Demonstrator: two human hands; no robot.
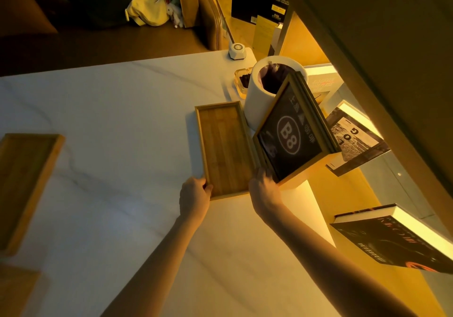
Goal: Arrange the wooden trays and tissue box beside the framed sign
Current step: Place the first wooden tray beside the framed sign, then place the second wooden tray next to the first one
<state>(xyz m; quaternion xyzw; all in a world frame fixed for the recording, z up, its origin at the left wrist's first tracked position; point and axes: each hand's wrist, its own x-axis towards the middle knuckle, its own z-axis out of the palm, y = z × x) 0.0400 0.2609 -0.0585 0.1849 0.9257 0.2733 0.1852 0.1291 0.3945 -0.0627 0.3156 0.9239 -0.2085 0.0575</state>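
A long wooden tray [224, 145] lies flat on the white marble table [117, 110], right beside the framed sign [291, 135], a dark panel marked "B8" in a wooden frame that stands tilted. My left hand [195, 195] grips the tray's near left corner. My right hand [263, 189] holds the near right corner, touching the sign's lower edge. A second wooden tray [23, 184] lies at the far left of the table. A wooden corner [14, 289] shows at the bottom left; I cannot tell what it is.
A white cylindrical bin [259, 96] with a dark liner stands just behind the sign. A glass ashtray [241, 80] and a small white call button [237, 50] sit further back. Lit shelves with books [392, 240] run along the right. A yellow bag [147, 10] lies on the floor beyond.
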